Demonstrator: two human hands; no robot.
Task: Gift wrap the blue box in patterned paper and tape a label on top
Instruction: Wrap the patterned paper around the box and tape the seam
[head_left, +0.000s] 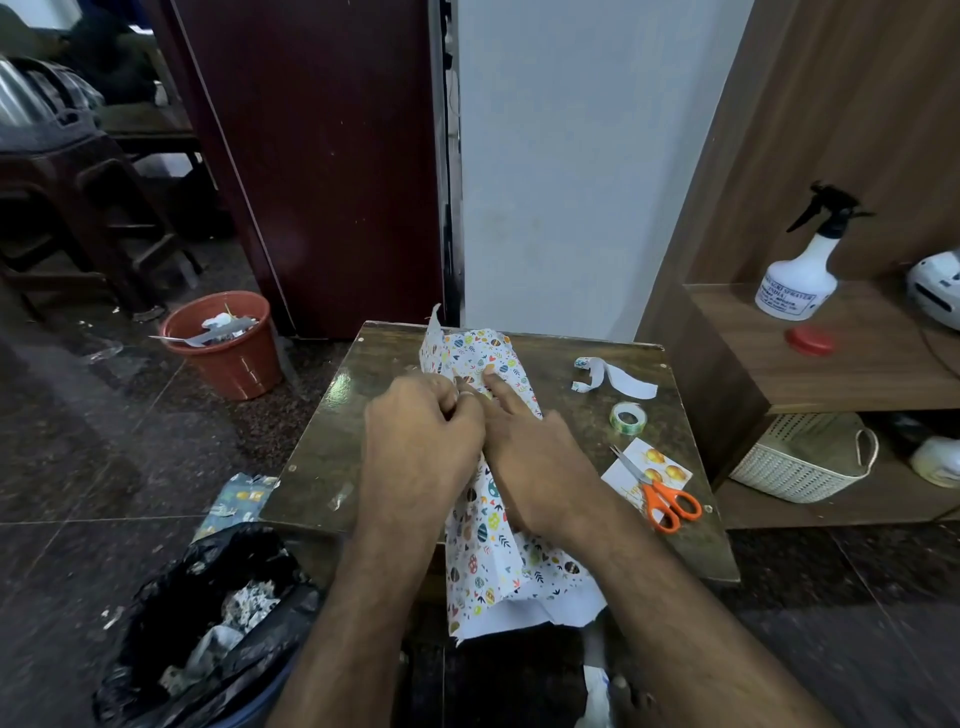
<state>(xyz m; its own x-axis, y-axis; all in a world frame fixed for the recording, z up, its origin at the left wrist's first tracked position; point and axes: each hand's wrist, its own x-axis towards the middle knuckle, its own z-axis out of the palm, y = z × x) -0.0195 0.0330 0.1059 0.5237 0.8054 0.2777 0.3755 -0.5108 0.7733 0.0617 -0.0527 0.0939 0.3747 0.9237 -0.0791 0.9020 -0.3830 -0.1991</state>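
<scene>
I'm looking down on a small dark worktop (322, 457), and both hands are busy in the middle of it. The patterned paper (488, 551) is folded over a long shape running from the near edge to the far edge; I can't see the blue box itself, the paper covers everything there. My left hand (421, 441) sits on the left side of the bundle with its fingers curled in against the paper, pinched closed on a fold as far as I can tell. My right hand (535, 462) lies flat on top, forefinger stretched out and pressing the paper down just beside the left hand's fingertips. The near end of the sheet hangs loose over the worktop's edge, white underside showing.

Off to the right, a roll of clear tape (627, 418) lies flat, well apart from the bundle. Nearer, orange-handled scissors (662, 496) rest across a white label card (649, 467) printed with gold shapes. A curled white paper strip (615, 376) lies at the far right. On the floor to the left stands a terracotta bin (228, 353), and a black bag (192, 623) of scraps sits close by.
</scene>
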